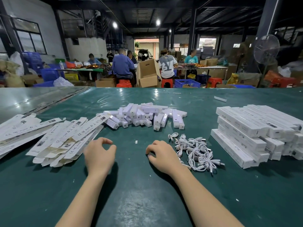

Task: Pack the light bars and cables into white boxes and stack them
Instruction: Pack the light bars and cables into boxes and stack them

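A heap of white light bars [144, 116] lies at the middle of the green table [131, 185]. Flattened white box blanks [62, 136] fan out to its left. Coiled white cables [195, 150] lie at the right of centre. A stack of closed white boxes [255, 130] stands at the far right. My left hand [100, 154] hovers beside the box blanks with its fingers loosely curled, holding nothing. My right hand [161, 153] rests on the table just left of the cables, fingers curled down, with nothing visible in it.
A grey table [24, 100] adjoins at the back left. Small paper scraps [220, 98] lie near the far edge. Beyond the table, people sit on red stools at work benches among cardboard cartons [147, 74] and blue crates. A standing fan [266, 49] is at the right.
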Motion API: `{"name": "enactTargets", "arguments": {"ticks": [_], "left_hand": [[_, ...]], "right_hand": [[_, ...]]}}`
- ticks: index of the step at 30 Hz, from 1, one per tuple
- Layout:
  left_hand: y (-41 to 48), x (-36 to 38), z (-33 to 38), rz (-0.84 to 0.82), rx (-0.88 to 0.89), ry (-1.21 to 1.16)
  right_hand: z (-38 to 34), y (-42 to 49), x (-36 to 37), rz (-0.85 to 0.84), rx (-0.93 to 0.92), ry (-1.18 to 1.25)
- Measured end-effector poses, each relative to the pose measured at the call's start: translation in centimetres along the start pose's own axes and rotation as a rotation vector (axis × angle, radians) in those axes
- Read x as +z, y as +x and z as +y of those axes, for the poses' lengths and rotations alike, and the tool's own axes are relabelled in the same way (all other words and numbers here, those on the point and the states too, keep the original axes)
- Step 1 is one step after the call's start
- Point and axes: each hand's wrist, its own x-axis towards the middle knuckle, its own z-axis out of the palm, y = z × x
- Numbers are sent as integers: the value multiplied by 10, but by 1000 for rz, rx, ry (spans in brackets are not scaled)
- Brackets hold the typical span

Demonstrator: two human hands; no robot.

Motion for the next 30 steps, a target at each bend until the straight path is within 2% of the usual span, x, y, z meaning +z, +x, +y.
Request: {"name": "enactTargets", "arguments": {"ticks": [1,3,5,7,9,11,18,22,27,30], "left_hand": [[4,-3,-5,47,17,114],[9,-8,-13,96,9,321],[13,-13,-18,15,-85,429],[15,-16,-23,-137,-198,506],[15,-17,-25,-251,-227,609],[15,-18,-24,-254,-207,634],[12,-17,-20,-156,-193,569],[14,-18,-17,-88,-196,341],[11,-13,-12,56,-42,150],[5,-10,-5,62,81,-21]], "right_hand": [[-2,-2,1,-46,-34,-73],[-5,-3,0,-53,-27,-62],[-5,-2,-2,-43,-7,-18],[-4,-1,-2,-55,4,3],[-3,-1,-2,-64,9,8],[-3,-1,-1,-64,19,26],[-5,-3,-2,-69,30,55],[-5,-3,-2,-61,32,70],[-2,-2,-1,-24,34,110],[-3,-2,-1,58,91,355]]}}
